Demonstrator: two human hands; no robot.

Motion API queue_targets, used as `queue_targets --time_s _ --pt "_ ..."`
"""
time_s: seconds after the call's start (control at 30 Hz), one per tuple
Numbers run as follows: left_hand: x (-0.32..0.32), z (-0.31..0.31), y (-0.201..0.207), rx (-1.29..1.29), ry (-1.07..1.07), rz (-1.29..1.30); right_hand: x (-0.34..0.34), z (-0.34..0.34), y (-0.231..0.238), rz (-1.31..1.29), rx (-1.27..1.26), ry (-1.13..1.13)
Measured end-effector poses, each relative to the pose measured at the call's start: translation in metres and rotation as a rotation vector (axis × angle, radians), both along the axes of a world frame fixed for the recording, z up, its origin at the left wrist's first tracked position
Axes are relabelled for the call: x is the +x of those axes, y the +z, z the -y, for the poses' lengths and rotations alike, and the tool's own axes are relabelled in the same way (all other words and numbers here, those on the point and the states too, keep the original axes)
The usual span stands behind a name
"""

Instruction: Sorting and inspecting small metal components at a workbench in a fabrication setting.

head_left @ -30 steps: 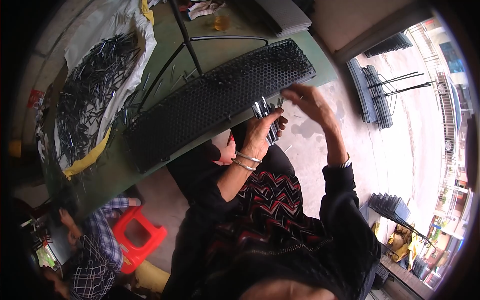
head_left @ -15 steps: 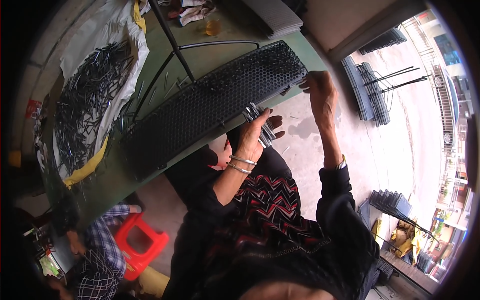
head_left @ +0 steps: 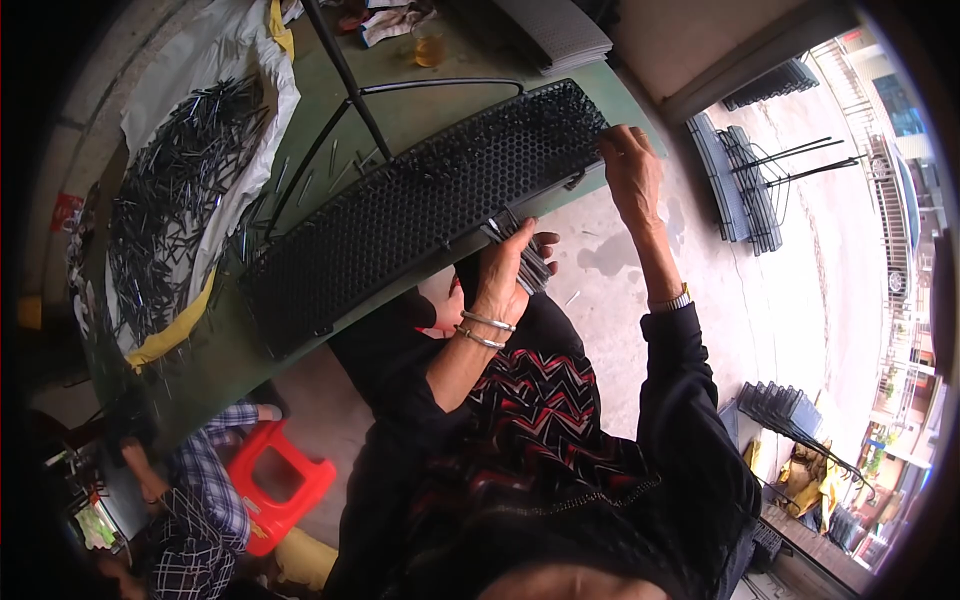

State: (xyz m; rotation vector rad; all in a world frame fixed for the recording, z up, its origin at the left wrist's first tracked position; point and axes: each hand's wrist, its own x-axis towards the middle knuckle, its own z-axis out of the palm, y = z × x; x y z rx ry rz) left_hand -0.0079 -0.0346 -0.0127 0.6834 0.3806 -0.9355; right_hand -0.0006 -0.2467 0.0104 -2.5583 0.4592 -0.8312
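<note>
A long black perforated plate (head_left: 400, 225) lies slantwise on the green table, its face full of round holes. Small dark pieces crowd its far edge and right end. Below its near edge, my left hand (head_left: 505, 270) is closed around a bundle of thin metal pins (head_left: 533, 272), thumb on top. At the plate's right end is my right hand (head_left: 632, 175), its fingertips pinched together at the corner. Whatever lies between those fingertips is hidden. A black rod frame (head_left: 345, 80) rises behind the plate.
An open white sack (head_left: 285, 110) full of dark pins lies at left, with loose pins beside it. A glass (head_left: 428, 51) and a stack of grey sheets (head_left: 555, 35) stand farther back. Below left are a red stool (head_left: 320, 480) and another person's plaid-clad leg (head_left: 210, 480).
My right hand has moved slightly up and left, closer to the plate's corner. My left hand keeps its bundle in nearly the same place. The other person's arm at lower left has shifted.
</note>
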Motion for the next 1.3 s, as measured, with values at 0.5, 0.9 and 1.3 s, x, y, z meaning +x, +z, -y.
queue_targets --time_s 0.5,0.9,1.3 --pt "-0.003 -0.001 0.010 0.001 -0.042 0.179 -0.028 -0.039 0.018 -0.140 0.375 0.196" --pt "-0.004 -0.007 0.020 0.081 -0.079 0.302 -0.032 -0.050 0.035 -0.489 0.876 0.438" --pt "0.003 -0.009 0.015 0.098 -0.079 0.270 -0.025 -0.057 0.031 -0.439 0.964 0.460"
